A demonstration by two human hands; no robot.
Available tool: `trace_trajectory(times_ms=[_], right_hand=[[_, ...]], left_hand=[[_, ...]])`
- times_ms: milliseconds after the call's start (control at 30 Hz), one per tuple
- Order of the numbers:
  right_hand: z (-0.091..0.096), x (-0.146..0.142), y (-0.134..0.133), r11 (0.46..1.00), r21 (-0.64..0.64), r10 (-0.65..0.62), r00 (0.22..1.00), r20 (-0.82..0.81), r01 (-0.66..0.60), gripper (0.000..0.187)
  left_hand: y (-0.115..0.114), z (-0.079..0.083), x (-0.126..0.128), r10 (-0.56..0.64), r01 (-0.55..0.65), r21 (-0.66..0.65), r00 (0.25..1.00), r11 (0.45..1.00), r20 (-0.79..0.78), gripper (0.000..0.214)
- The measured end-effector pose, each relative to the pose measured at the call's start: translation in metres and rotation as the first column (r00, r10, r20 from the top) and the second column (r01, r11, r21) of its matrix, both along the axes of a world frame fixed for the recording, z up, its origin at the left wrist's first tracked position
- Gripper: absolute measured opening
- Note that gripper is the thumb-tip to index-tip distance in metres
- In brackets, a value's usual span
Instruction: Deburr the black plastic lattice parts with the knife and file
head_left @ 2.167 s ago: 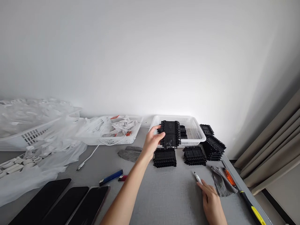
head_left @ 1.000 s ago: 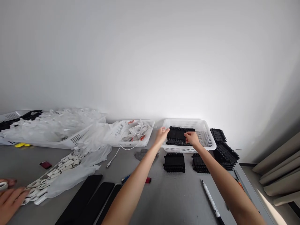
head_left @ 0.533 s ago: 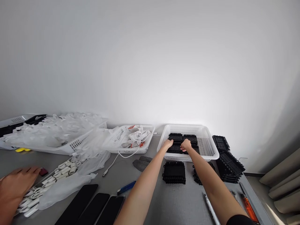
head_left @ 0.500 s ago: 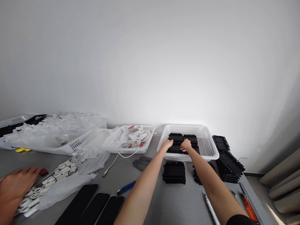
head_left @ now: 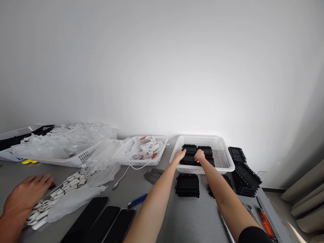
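Both my arms reach forward into a white slotted basket [head_left: 225,158] at the back of the grey table. My left hand [head_left: 180,156] and my right hand [head_left: 199,155] rest side by side on a black ribbed plastic part [head_left: 190,159] lying in the basket, fingers curled over its near edge. More black parts [head_left: 205,150] lie in the basket behind it. In front of the basket stand two low stacks of the same black parts, one [head_left: 187,185] clearly seen and the other [head_left: 212,189] half hidden by my right forearm.
Black parts [head_left: 243,174] are piled right of the basket. A second white basket [head_left: 141,152] holds white cables. Clear plastic bags [head_left: 63,141] cover the left. Another person's hand [head_left: 26,194] rests on white clips. Dark phones [head_left: 101,221], a blue lighter [head_left: 137,200] and an orange cutter [head_left: 264,219] lie near.
My left hand carried a black part into the basket and my right hand left the pen to join it. Both now press on the part inside. The other person's hand came in at left.
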State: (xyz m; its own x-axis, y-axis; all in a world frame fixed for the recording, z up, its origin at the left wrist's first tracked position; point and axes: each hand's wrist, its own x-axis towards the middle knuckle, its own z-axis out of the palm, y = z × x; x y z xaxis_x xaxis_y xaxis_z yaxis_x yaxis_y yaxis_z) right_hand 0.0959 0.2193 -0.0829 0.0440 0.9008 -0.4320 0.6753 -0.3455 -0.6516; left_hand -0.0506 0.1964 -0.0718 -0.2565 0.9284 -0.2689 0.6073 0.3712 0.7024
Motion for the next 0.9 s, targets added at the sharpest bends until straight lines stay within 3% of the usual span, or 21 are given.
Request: trace_trajectory(times_ms=[167, 300, 433, 533, 633, 733, 900], right_hand=[[0.022, 0.007, -0.013, 0.99, 0.141, 0.028, 0.998, -0.065, -0.018, 0.04], [0.044, 0.029, -0.034, 0.945, 0.326, 0.072, 0.988, -0.137, -0.023, 0.032], [0.055, 0.061, -0.088, 0.806, 0.591, 0.116, 0.968, -0.22, 0.038, 0.029], [0.05, 0.079, -0.139, 0.713, 0.695, 0.13, 0.955, -0.266, 0.097, 0.035], [0.037, 0.086, -0.179, 0.681, 0.72, 0.148, 0.938, -0.313, 0.133, 0.037], [0.03, 0.088, -0.198, 0.731, 0.675, 0.181, 0.926, -0.332, 0.099, 0.037], [0.042, 0.094, -0.203, 0.766, 0.639, 0.301, 0.918, -0.258, -0.072, 0.034]], left_hand=[[-0.006, 0.012, 0.003, -0.028, 0.027, 0.097, 1.0, 0.995, 0.013, 0.039], [-0.018, 0.031, -0.006, -0.079, 0.06, 0.328, 0.996, 0.943, 0.045, 0.039], [-0.057, 0.043, -0.021, -0.11, 0.055, 0.601, 0.992, 0.797, 0.054, 0.025], [-0.103, 0.033, -0.025, -0.133, 0.074, 0.701, 0.991, 0.709, 0.03, 0.029], [-0.141, 0.013, -0.021, -0.202, 0.165, 0.694, 0.979, 0.701, -0.029, 0.029], [-0.157, -0.004, -0.019, -0.345, 0.328, 0.623, 0.933, 0.71, -0.099, 0.025], [-0.146, -0.022, -0.025, -0.57, 0.634, 0.303, 0.773, 0.711, -0.28, 0.078]])
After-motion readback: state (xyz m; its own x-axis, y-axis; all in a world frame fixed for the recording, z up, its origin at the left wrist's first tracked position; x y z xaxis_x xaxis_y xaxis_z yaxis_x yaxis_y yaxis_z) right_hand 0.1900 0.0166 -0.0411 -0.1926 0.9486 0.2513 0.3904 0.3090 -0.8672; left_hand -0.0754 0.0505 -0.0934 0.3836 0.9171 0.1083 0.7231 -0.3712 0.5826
